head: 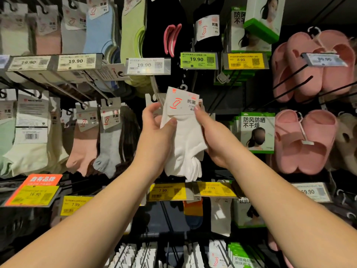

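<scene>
White sock pack (185, 144): You held it up in front of the display rack, between your two hands, near the middle of the view, with the toes hanging down.
Card label (181, 102): It wrapped the top of the pack, tilted slightly, and showed a red sock outline.
Plastic hook (183, 87): It stood at the label's top edge; whether it sat on a peg could not be told.
Left hand (156, 128): You gripped the pack's left edge, thumb laid across the front of the white fabric and fingers curled behind it.
Right hand (214, 136): You gripped the pack's right side, thumb tip pressed at the label's lower right corner, the other fingers hidden behind the socks.
Hanging socks: A pink pair (83, 136) and a grey pair (110, 144) hung on pegs to the left of your left hand.
Price tags: A white 19.90 tag (147, 65) sat above the pack, and a yellow 7.99 tag (166, 191) just below it.
Pink slippers (301, 140): They hung well to the right, beyond the face-mask packs (257, 132).
</scene>
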Action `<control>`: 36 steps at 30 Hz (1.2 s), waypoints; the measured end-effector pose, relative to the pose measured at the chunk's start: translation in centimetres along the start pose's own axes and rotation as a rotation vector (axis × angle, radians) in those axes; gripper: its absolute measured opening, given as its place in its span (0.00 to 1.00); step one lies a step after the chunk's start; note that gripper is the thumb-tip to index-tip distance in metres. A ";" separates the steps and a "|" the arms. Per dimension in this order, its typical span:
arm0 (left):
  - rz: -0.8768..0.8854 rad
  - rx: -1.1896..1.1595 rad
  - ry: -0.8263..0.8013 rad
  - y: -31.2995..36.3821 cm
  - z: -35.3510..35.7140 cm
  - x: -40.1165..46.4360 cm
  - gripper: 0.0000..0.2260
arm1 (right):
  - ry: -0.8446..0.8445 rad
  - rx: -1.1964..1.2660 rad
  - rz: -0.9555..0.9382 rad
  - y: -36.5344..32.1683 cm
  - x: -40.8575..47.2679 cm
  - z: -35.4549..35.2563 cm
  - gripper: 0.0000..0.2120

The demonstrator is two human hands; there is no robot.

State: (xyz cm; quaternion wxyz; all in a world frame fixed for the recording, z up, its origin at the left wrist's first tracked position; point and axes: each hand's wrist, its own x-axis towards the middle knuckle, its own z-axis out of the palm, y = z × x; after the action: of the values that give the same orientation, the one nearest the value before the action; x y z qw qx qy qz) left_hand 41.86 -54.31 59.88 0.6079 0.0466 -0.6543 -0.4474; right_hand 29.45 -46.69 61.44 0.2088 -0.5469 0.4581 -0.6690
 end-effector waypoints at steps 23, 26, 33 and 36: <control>-0.176 0.004 0.014 1.9 4.2 1.7 0.03 | 0.189 -0.195 -0.219 -2.9 2.9 -3.0 0.10; -0.203 -0.020 0.015 1.9 4.3 1.6 0.04 | 0.190 -0.183 -0.203 -3.0 3.1 -3.0 0.11; -0.231 -0.036 0.018 2.2 4.6 2.3 0.03 | 0.188 -0.251 -0.146 -4.3 3.8 -3.3 0.09; -0.239 -0.026 0.017 1.8 4.5 2.1 0.04 | 0.178 -0.251 -0.115 -4.0 4.1 -3.5 0.10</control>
State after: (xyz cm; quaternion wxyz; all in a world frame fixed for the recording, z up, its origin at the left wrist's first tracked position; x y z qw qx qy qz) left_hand 38.43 -52.10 63.25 0.5562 0.1203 -0.6332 -0.5246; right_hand 25.83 -46.54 67.10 0.0589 -0.5325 0.5227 -0.6631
